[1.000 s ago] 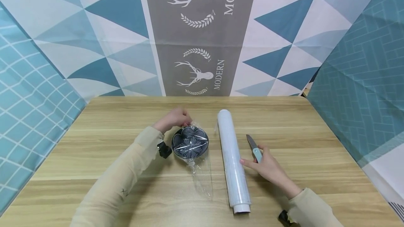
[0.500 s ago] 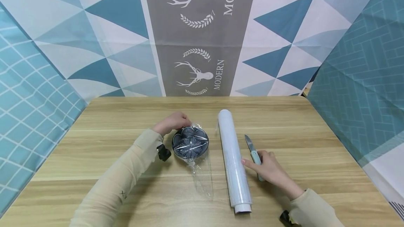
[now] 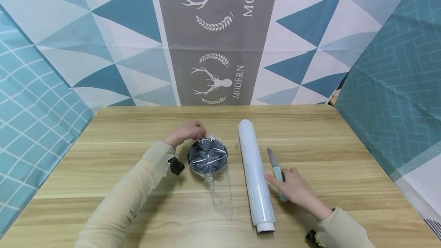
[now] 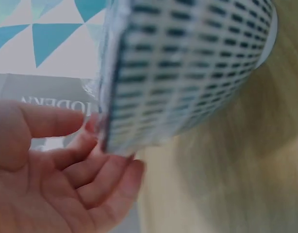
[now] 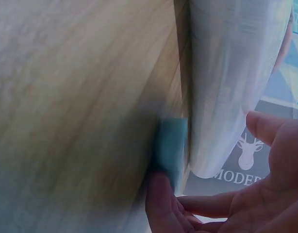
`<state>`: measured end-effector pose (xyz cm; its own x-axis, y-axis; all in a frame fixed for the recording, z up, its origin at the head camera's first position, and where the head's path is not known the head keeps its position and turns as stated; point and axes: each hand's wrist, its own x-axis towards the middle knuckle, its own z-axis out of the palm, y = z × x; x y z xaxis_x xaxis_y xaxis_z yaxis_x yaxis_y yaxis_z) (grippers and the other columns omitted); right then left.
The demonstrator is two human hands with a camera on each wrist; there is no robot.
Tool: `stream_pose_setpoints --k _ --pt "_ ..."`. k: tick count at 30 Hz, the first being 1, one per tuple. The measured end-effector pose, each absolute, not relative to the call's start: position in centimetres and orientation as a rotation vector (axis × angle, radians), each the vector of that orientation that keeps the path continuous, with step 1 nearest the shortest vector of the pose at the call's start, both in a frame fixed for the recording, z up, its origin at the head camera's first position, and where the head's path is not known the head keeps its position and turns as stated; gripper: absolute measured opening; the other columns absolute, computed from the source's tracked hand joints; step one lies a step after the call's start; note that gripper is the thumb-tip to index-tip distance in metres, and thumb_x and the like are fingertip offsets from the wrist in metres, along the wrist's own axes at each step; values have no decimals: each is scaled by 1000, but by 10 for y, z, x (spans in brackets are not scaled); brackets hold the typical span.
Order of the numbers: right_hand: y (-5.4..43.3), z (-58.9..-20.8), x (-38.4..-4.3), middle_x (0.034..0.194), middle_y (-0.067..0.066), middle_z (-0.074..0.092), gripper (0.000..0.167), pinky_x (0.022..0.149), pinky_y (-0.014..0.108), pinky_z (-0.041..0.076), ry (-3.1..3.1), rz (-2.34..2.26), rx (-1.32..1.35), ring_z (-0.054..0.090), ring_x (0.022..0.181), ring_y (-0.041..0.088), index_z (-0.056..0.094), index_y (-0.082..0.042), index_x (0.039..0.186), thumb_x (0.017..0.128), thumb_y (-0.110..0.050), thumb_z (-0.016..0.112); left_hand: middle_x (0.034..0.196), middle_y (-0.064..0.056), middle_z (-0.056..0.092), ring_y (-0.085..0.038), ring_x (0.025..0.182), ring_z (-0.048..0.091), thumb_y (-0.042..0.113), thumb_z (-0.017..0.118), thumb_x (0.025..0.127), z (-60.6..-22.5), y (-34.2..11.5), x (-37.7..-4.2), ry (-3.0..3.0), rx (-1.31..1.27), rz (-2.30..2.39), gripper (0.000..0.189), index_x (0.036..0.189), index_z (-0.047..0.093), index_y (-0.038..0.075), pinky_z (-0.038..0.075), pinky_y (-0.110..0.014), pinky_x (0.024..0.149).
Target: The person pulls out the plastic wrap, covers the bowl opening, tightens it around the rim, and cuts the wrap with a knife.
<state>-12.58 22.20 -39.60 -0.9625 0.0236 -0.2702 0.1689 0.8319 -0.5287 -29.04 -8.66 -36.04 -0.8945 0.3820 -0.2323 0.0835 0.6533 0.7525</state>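
A dark patterned bowl [image 3: 207, 156] stands on the table under clear plastic wrap, with a loose strip of wrap [image 3: 220, 196] trailing from its near side. My left hand [image 3: 189, 131] is at the bowl's far left rim. In the left wrist view its thumb and fingers pinch the plastic wrap [image 4: 93, 90] by the rim. A roll of plastic wrap [image 3: 255, 175] lies lengthwise to the right of the bowl. Beside the roll is a knife [image 3: 277, 172] with a pale blue handle, blade pointing away. My right hand [image 3: 296, 186] touches the handle with loose fingers, thumb at the roll.
The wooden table [image 3: 155, 209] carries all these things. Behind it hangs a patterned cloth [image 3: 213, 41] with deer prints, and blue cloths close off both sides. The knife's bare blade [image 3: 271, 157] lies to the right of the roll.
The knife has come down out of my right hand's fingers onto the table, its handle sliding nearer to me. The left hand has shifted slightly left at the rim. Bowl and roll stay put.
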Motion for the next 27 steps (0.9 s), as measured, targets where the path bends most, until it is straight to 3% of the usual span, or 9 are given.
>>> stream_pose_setpoints --k 4,8,11,15,20,27 --pt "221 -394 -125 102 22 49 90 51 29 40 2784 -807 141 49 67 20 44 14 123 82 -66 45 90 -12 62 -23 81 57 14 44 85 -353 -85 -289 2646 429 1114 23 90 60 -1 46 -31 69" --pt "218 -387 -125 114 30 45 86 65 41 48 2874 -773 93 55 83 30 40 15 126 84 -60 47 87 -8 63 -19 76 55 20 50 89 -345 -80 -286 2788 620 962 19 87 62 5 44 -28 66" --pt "213 -377 -126 121 29 43 76 77 46 48 2949 -827 11 54 99 34 38 12 129 88 -51 48 92 -5 65 -17 82 58 22 53 90 -343 -75 -283 2777 836 846 18 93 64 8 47 -32 76" --pt "198 -362 -128 121 21 47 54 84 43 47 2934 -1184 -136 53 106 31 39 7 131 93 -30 49 106 -4 65 -20 101 59 21 51 91 -343 -66 -277 2660 1035 741 23 106 64 9 45 -38 89" --pt "168 -341 -125 132 24 42 42 101 41 37 2432 -1868 -179 42 122 33 36 8 132 95 -11 42 111 -1 64 -18 106 57 22 49 92 -348 -59 -273 2578 1110 659 26 110 64 12 42 -36 93" --pt "133 -333 -126 144 26 22 52 109 43 22 1839 -2128 25 20 135 36 18 11 137 98 -21 31 104 -1 66 -17 102 58 22 50 92 -355 -58 -274 2536 1110 682 25 105 67 8 43 -35 92"
